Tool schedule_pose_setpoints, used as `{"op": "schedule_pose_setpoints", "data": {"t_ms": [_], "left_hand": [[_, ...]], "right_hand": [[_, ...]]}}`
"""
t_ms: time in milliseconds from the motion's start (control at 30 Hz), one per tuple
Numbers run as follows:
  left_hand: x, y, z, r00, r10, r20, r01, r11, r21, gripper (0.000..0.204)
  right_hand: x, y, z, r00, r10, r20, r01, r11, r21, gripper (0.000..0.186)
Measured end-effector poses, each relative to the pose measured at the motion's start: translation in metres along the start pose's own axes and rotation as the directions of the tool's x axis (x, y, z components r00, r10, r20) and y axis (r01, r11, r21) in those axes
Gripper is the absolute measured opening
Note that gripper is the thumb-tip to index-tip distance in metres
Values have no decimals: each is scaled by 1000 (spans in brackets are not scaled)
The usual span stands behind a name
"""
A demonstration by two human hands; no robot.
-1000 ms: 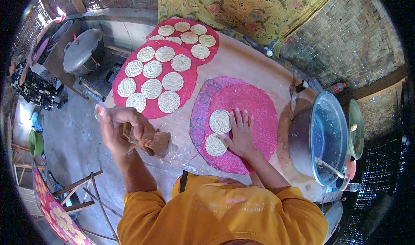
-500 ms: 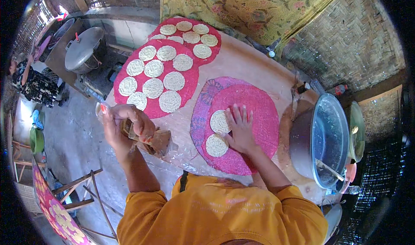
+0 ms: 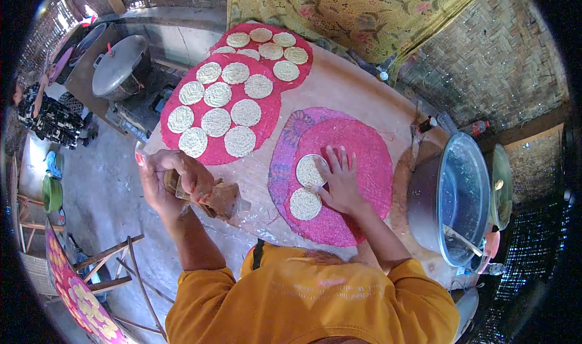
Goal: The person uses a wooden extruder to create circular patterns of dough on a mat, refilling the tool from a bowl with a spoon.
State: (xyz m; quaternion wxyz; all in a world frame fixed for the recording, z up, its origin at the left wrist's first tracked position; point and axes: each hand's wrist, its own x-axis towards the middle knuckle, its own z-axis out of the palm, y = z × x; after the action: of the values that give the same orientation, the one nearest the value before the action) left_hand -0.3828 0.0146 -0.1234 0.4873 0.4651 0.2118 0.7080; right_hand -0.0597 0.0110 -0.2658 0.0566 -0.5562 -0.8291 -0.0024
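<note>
My left hand (image 3: 170, 180) is closed around part of a brown wooden tool with a clear piece (image 3: 223, 199) at the table's front edge; exactly what its fingers grip is partly hidden. My right hand (image 3: 339, 183) has its fingers spread over the pink mesh mat (image 3: 367, 153), resting by and partly over the upper pale textured disc (image 3: 309, 169), which has a thin rim around it. A second disc (image 3: 305, 203) lies just below. A purple patterned cloth (image 3: 282, 162) shows under the mat. At the upper left, two red mats (image 3: 260, 138) hold several similar discs (image 3: 216, 122).
A large metal basin (image 3: 427, 204) with a stick stands on the table's right, beside a green basin (image 3: 503, 162), bottles (image 3: 479, 127) and jars. A lidded pot (image 3: 118, 71) sits back left, a wooden rack (image 3: 115, 259) front left. A floral cloth (image 3: 357, 13) hangs behind.
My right hand's fingertips have shifted up and a little left over the upper disc. My left hand keeps its grip at the wooden tool. The view has shifted slightly.
</note>
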Motion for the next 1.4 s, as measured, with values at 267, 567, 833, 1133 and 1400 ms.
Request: {"op": "schedule_pose_setpoints", "data": {"t_ms": [267,567,833,1133,1400], "left_hand": [[-5,-5,-4,994,-12,-108,11,1000,-10,62],[-3,-1,-17,999,24,31,-27,992,122,64],[-8,-4,-14,1000,-23,-20,23,1000,-14,64],[-8,-2,-16,985,20,-172,-5,996,85,64],[-5,-3,-20,999,5,-46,-4,1000,10,63]], "right_hand": [[13,-8,1,998,-62,-13,63,997,48,68],[14,-9,-6,996,-85,-28,86,994,72,64],[7,-26,-21,990,-141,29,136,983,126,58],[25,25,10,982,190,-10,-153,818,555,23],[34,36,20,984,175,-33,-132,841,525,16]]}}
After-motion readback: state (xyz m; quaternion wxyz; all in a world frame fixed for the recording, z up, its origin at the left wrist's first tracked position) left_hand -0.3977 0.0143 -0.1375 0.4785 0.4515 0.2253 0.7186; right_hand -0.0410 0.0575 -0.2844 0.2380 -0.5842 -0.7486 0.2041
